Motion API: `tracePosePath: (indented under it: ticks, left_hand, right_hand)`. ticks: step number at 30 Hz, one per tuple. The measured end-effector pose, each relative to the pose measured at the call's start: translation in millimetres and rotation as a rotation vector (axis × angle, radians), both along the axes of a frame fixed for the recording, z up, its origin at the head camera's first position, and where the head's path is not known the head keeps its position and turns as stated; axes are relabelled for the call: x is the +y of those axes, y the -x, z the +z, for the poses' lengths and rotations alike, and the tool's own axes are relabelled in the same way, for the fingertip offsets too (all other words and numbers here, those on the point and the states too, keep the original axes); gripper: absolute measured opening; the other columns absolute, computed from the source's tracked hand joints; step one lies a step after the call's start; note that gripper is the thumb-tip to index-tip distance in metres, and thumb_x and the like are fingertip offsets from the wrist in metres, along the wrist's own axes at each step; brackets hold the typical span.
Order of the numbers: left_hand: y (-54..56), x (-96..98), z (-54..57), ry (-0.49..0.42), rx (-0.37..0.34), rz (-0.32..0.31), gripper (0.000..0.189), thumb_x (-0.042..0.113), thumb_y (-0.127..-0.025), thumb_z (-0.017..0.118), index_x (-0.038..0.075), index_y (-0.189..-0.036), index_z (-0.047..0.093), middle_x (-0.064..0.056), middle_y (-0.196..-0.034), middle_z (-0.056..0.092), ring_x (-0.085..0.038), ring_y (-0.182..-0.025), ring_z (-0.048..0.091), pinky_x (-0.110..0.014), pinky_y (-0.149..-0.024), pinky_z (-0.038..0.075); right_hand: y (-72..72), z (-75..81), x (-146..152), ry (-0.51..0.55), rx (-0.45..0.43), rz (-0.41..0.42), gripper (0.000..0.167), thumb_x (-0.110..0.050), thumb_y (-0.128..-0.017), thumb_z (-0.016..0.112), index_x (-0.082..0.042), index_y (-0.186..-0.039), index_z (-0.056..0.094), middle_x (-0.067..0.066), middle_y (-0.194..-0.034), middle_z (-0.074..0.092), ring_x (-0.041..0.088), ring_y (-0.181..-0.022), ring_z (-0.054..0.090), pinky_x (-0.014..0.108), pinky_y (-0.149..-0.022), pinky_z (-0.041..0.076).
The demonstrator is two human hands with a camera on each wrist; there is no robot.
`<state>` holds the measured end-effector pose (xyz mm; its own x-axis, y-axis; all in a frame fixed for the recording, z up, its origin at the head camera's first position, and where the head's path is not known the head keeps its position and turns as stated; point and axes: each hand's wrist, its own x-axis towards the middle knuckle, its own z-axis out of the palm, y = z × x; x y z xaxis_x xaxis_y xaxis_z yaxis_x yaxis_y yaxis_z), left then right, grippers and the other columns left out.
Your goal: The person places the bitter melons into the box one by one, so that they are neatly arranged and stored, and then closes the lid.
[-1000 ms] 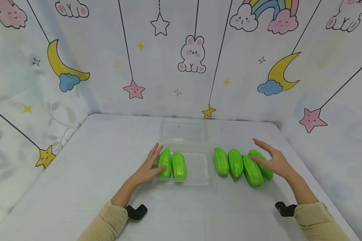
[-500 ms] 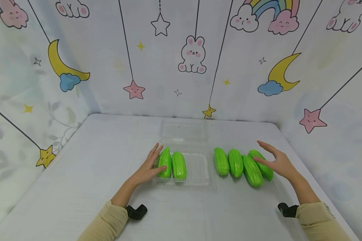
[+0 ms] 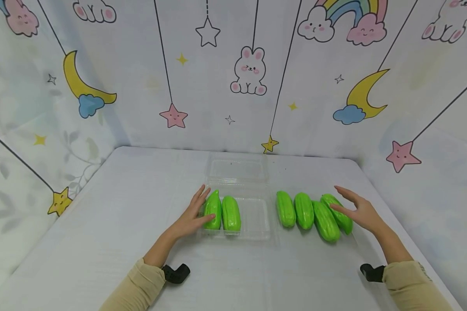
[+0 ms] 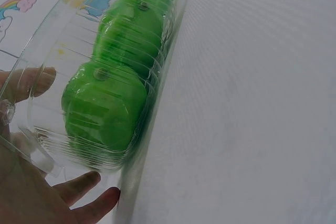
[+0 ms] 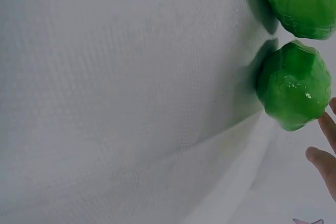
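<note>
A clear plastic clamshell container [image 3: 254,218] lies open on the table, its lid folded back. Inside, on the left half, are two glossy, ribbed green melons [image 3: 231,214]. My left hand [image 3: 187,219] is at the container's left side, fingers extended along the edge and thumb over the leftmost melon. The left wrist view shows the thumb through the plastic wall [image 4: 47,129] and two fingers outside it. My right hand [image 3: 363,214], thumb and fingers spread apart and holding nothing, is beside the rightmost green melon [image 3: 346,222]. Its thumb overlaps that melon in the head view.
Several green melons [image 3: 304,211] lie in a row right of the container, the last two leaning together. The lid [image 3: 237,170] extends toward the back edge of the white table [image 3: 140,194]. A patterned cloth wall [image 3: 218,86] stands behind and on both sides.
My right hand has drawn back slightly to the right and toward me from the rightmost melons. The left hand, container and melons have stayed in place.
</note>
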<state>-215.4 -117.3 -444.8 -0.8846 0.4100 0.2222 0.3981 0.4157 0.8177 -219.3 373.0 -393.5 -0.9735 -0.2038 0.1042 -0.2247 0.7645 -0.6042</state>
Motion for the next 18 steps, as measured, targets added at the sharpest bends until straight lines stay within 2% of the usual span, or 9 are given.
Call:
tracePosePath:
  ticks: [10,18]
  left_hand:
    - [-0.7,1.2,-0.2,0.010,0.003,0.023,0.076,0.017,-0.088,0.060,0.007,-0.147,0.013,-0.015,-0.152,-0.003,-0.038,-0.136,0.003,-0.066,-0.099,0.016]
    - [-18.5,7.3,30.8,-0.017,-0.004,0.001,0.072,0.005,-0.087,0.058,-0.007,-0.143,0.015,-0.027,-0.148,-0.001,-0.046,-0.133,0.004,-0.067,-0.098,0.015]
  right_hand:
    - [2.4,-10.4,8,0.010,-0.010,0.028,0.072,-0.029,-0.085,0.065,-0.007,-0.144,0.029,0.029,-0.139,0.033,0.050,-0.124,0.029,0.068,-0.091,0.024]
    - [0.2,-15.8,12,0.002,-0.033,0.032,0.073,-0.028,-0.086,0.064,-0.005,-0.144,0.026,0.034,-0.136,0.033,0.053,-0.118,0.035,0.069,-0.087,0.029]
